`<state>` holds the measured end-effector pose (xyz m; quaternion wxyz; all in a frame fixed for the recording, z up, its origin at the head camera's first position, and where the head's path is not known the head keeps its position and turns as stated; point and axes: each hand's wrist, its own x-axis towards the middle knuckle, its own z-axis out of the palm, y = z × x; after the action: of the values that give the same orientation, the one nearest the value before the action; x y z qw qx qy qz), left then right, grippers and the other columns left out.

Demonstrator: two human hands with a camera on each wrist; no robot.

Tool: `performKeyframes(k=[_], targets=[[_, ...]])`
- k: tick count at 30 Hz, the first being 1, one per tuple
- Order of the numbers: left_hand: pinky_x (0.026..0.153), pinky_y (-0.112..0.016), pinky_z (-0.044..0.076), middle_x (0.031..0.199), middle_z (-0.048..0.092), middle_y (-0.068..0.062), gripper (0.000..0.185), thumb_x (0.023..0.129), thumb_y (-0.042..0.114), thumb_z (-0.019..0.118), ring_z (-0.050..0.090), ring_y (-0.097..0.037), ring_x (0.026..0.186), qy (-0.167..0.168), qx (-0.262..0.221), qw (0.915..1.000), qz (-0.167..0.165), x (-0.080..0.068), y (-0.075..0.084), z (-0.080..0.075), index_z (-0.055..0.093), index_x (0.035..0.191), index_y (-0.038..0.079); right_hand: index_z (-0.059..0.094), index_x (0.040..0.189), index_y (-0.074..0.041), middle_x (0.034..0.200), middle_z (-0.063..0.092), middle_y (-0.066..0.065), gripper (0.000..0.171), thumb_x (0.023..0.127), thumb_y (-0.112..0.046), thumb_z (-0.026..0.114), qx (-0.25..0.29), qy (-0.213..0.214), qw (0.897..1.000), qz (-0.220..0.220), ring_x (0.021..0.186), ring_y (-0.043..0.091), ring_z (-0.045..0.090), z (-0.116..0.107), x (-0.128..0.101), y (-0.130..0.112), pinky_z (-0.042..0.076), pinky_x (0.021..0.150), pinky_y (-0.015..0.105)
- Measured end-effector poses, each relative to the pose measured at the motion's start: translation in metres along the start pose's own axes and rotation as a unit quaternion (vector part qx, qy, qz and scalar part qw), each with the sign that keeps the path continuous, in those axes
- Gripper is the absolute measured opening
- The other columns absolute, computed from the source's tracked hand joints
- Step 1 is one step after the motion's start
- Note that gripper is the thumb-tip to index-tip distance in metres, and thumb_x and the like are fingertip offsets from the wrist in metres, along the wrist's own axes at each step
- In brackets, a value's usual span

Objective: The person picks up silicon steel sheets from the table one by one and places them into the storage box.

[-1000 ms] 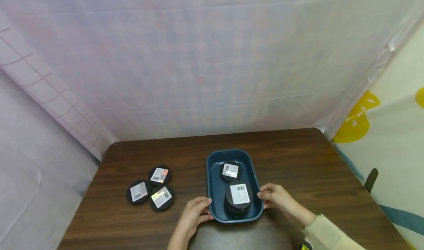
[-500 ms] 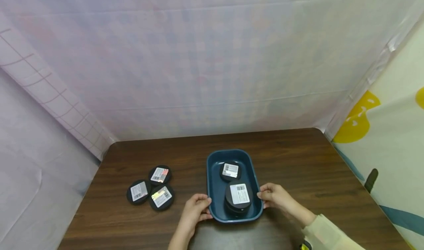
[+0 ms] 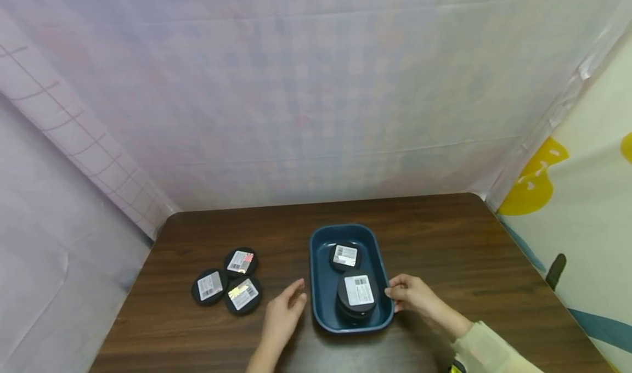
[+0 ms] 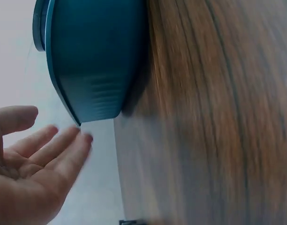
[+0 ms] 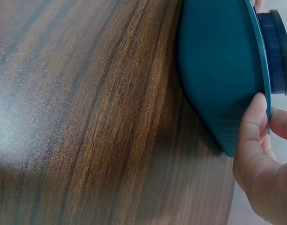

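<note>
From the head view, a blue tray point(image 3: 318, 285) sits on the dark wooden surface point(image 3: 444, 252) and holds two black round tins point(image 3: 357, 296). The right hand point(image 3: 412, 296) grips the tray's right rim, fingers curled on it. The left hand point(image 3: 283, 312) hovers just left of the tray, apart from it, fingers relaxed and spread. Three black lids point(image 3: 227, 281) lie well left of the tray. In the left wrist view, the left hand's fingers point(image 4: 54, 145) are straight and loosely together beside the tray point(image 4: 92, 61). In the right wrist view, the right hand's fingers point(image 5: 253, 126) pinch the tray's rim.

Head view looks down across table point(image 3: 444, 241); both wrist views sit low, close beside shared blue tray point(image 4: 94, 61).
</note>
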<state>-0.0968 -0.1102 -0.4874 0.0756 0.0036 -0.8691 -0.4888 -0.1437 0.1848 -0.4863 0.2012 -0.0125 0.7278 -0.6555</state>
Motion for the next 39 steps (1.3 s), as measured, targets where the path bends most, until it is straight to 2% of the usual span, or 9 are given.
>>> performKeyframes(k=[3, 6, 9, 13, 18, 26, 32, 39], targets=[[0.102, -0.05, 0.038, 0.131, 0.05, -0.021, 0.048, 0.087, 0.014, 0.062, 0.048, -0.037, 0.12, 0.006, 0.065, 0.9976, 0.023, 0.0, -0.002, -0.003, 0.049, 0.131, -0.002, 0.045, 0.101, 0.015, 0.072, 0.053, 0.006, 0.03, 0.082, -0.004, 0.06, 0.001, 0.005, 1.0, 0.003, 0.059, 0.013, 0.053, 0.0, 0.0, 0.001, 0.053, 0.055, 0.025], [0.107, -0.056, 0.027, 0.14, 0.037, -0.026, 0.06, 0.088, 0.023, 0.063, 0.034, -0.043, 0.129, 0.023, 0.126, 0.9908, 0.045, 0.0, -0.008, -0.008, 0.041, 0.135, -0.007, 0.045, 0.101, 0.014, 0.072, 0.053, 0.006, 0.031, 0.083, -0.005, 0.06, 0.001, 0.001, 1.0, 0.004, 0.06, 0.013, 0.053, 0.002, 0.001, 0.002, 0.053, 0.055, 0.024], [0.105, -0.061, 0.024, 0.141, 0.033, -0.03, 0.066, 0.087, 0.03, 0.064, 0.029, -0.046, 0.13, 0.05, 0.177, 0.9814, 0.054, -0.002, -0.016, -0.014, 0.039, 0.135, -0.008, 0.045, 0.102, 0.014, 0.071, 0.052, 0.005, 0.031, 0.083, -0.005, 0.06, 0.003, -0.005, 1.0, 0.007, 0.06, 0.013, 0.052, 0.004, 0.001, 0.003, 0.052, 0.055, 0.024], [0.104, -0.063, 0.024, 0.142, 0.032, -0.029, 0.07, 0.086, 0.036, 0.065, 0.028, -0.045, 0.131, 0.07, 0.217, 0.9729, 0.039, -0.003, -0.028, -0.023, 0.04, 0.136, -0.005, 0.045, 0.102, 0.013, 0.071, 0.052, 0.006, 0.03, 0.083, -0.005, 0.06, 0.003, -0.005, 1.0, 0.007, 0.06, 0.013, 0.052, 0.005, 0.002, 0.003, 0.052, 0.055, 0.024], [0.106, -0.062, 0.022, 0.143, 0.031, -0.028, 0.072, 0.084, 0.04, 0.066, 0.028, -0.044, 0.132, 0.077, 0.252, 0.9646, 0.004, -0.001, -0.041, -0.035, 0.04, 0.137, -0.003, 0.046, 0.101, 0.013, 0.071, 0.052, 0.005, 0.03, 0.083, -0.006, 0.061, 0.004, -0.006, 1.0, 0.005, 0.061, 0.014, 0.052, 0.006, 0.003, 0.003, 0.052, 0.055, 0.024], [0.105, -0.061, 0.024, 0.138, 0.034, -0.033, 0.077, 0.082, 0.039, 0.068, 0.035, -0.048, 0.126, 0.073, 0.299, 0.9512, -0.027, 0.007, -0.054, -0.054, 0.04, 0.132, -0.012, 0.045, 0.101, 0.013, 0.071, 0.052, 0.005, 0.029, 0.083, -0.004, 0.059, 0.006, -0.008, 1.0, 0.004, 0.06, 0.013, 0.053, 0.004, 0.001, 0.002, 0.052, 0.055, 0.025], [0.103, -0.063, 0.026, 0.135, 0.036, -0.035, 0.079, 0.08, 0.041, 0.07, 0.035, -0.048, 0.126, 0.057, 0.326, 0.9433, -0.028, 0.016, -0.055, -0.066, 0.043, 0.129, -0.015, 0.045, 0.102, 0.013, 0.072, 0.051, 0.005, 0.029, 0.085, -0.005, 0.059, 0.004, -0.004, 1.0, 0.007, 0.061, 0.014, 0.052, 0.002, 0.0, 0.002, 0.052, 0.055, 0.025], [0.102, -0.06, 0.03, 0.131, 0.041, -0.036, 0.081, 0.077, 0.039, 0.073, 0.039, -0.049, 0.122, 0.019, 0.343, 0.9387, -0.025, 0.021, -0.056, -0.071, 0.043, 0.127, -0.016, 0.045, 0.102, 0.013, 0.072, 0.051, 0.005, 0.028, 0.085, -0.005, 0.058, 0.003, -0.008, 1.0, 0.007, 0.061, 0.015, 0.053, 0.0, 0.001, 0.002, 0.053, 0.056, 0.026]])
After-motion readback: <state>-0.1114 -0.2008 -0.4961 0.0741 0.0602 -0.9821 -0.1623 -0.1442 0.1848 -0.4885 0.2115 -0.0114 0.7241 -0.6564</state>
